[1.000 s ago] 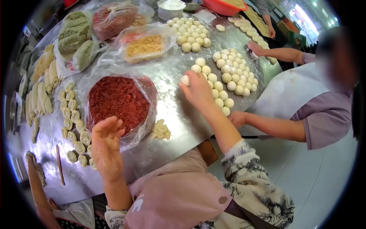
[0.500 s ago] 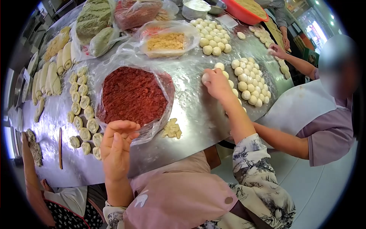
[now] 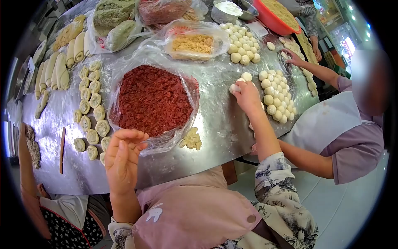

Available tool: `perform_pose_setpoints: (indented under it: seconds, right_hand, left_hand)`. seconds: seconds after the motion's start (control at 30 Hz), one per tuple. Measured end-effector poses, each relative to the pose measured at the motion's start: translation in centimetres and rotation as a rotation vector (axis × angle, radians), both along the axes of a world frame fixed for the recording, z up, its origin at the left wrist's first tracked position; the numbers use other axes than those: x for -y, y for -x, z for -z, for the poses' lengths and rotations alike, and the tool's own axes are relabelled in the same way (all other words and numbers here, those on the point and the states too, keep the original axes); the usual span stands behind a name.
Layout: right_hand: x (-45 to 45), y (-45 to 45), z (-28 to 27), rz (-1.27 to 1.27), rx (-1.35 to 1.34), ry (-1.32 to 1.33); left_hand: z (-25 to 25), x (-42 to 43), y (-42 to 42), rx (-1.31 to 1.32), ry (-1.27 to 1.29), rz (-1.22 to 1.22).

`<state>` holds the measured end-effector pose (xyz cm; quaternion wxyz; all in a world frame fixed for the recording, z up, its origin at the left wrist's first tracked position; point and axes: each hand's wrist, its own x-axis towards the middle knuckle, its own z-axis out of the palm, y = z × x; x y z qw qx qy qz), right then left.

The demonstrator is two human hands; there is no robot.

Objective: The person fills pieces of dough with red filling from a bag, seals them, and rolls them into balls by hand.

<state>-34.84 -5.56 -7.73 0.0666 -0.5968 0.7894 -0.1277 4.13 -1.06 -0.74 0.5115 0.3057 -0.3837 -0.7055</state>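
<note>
My left hand (image 3: 121, 159) is raised in front of the table edge, fingers bent and thumb apart, with nothing in it. Just beyond it lies a plastic-lined mound of dark red filling (image 3: 153, 101). My right hand (image 3: 248, 96) reaches out over the table, its fingers around a white dough ball (image 3: 235, 88). Another dough ball (image 3: 246, 76) sits right behind those fingers, and more in that row are partly hidden by my hand and forearm. A small torn lump of dough (image 3: 191, 138) rests near the front edge, between my hands.
Rows of coiled dough pieces (image 3: 95, 100) and dough rolls (image 3: 61, 72) lie at left, near a thin wooden stick (image 3: 62, 150). Dough balls (image 3: 278, 94) cluster at right beside a co-worker's apron (image 3: 325, 120). A tub of yellow crumbly filling (image 3: 192, 44) stands behind the red filling.
The view has shifted slightly. My right hand stays at the row of dough balls with its fingers on one. My left hand keeps nearly the same pose. The co-worker's far hand moved slightly.
</note>
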Motion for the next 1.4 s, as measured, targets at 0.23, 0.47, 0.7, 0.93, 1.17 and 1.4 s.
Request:
perform_pose_setpoints:
  seconds: [0.23,0.47,0.7,0.93,1.17,1.4]
  right_hand:
    - [0.5,1.0,1.1,-0.085,-0.162,-0.039]
    - [-0.5,1.1,-1.0,0.028,0.231,0.019]
    - [2.6,-10.3,-6.7,-0.345,0.531,0.154]
    - [8.6,-22.6,-3.8,-0.862,0.137,0.084]
    - [5.3,-22.8,-4.6,-1.029,0.247,-0.136]
    - [5.3,-19.3,-5.0,-0.884,-0.067,-0.187]
  left_hand:
    - [-0.3,-0.4,-1.1,-0.008,-0.029,-0.101]
    - [3.9,-2.6,-11.9,0.834,0.001,-0.910]
    - [10.7,-4.9,-16.7,1.523,-0.240,-0.914]
    - [10.6,-0.5,-13.6,1.518,-0.214,-0.747]
    - [11.5,-1.1,-12.5,1.120,-0.135,-0.853]
    - [2.9,-0.1,-9.2,-0.006,-0.160,-0.513]
